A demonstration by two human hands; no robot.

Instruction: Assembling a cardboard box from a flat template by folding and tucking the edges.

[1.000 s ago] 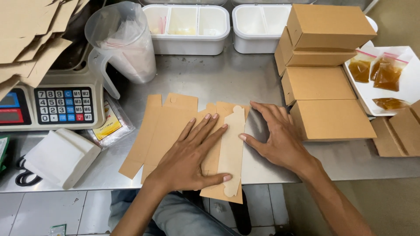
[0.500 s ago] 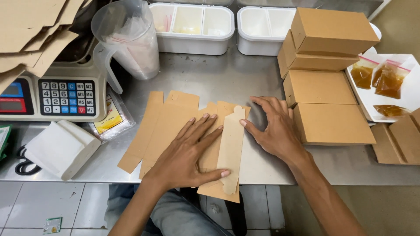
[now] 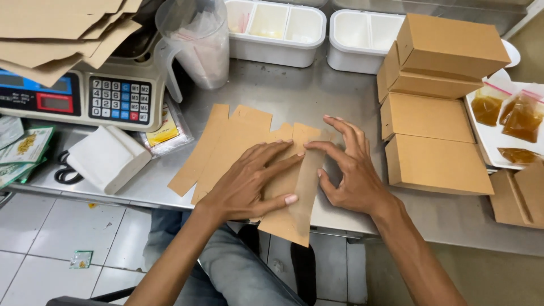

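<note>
Head view looks down on a steel counter (image 3: 283, 93) whose near edge runs above a tiled floor (image 3: 51, 243). At the right stand four closed brown cardboard boxes (image 3: 433, 122), stacked and set side by side, and beyond them two white plastic tubs (image 3: 275, 28) sit at the far edge. At the left a weighing scale (image 3: 85, 99) with a keypad carries a heap of flat brown cardboard sheets (image 3: 62, 28); a clear plastic jug (image 3: 195, 42) stands just beside it. A white tray (image 3: 504, 136) at the far right holds small clear bags of amber liquid (image 3: 513, 116).

In the middle lies a flat unfolded cardboard blank (image 3: 232, 141), spread on the counter with one long flap hanging past the near edge. The left hand (image 3: 249, 184) lies open, palm down, fingers spread across the blank and pressing it flat, the thumb on the long flap. The right hand (image 3: 351, 173) is open too, grasping nothing: its fingertips bear down on the blank's right-hand edge, index finger touching the tip of the left hand's fingers.

A white folded paper pack (image 3: 107, 158) lies near the counter's front left, with a small yellow sachet (image 3: 164, 127) just behind it.
</note>
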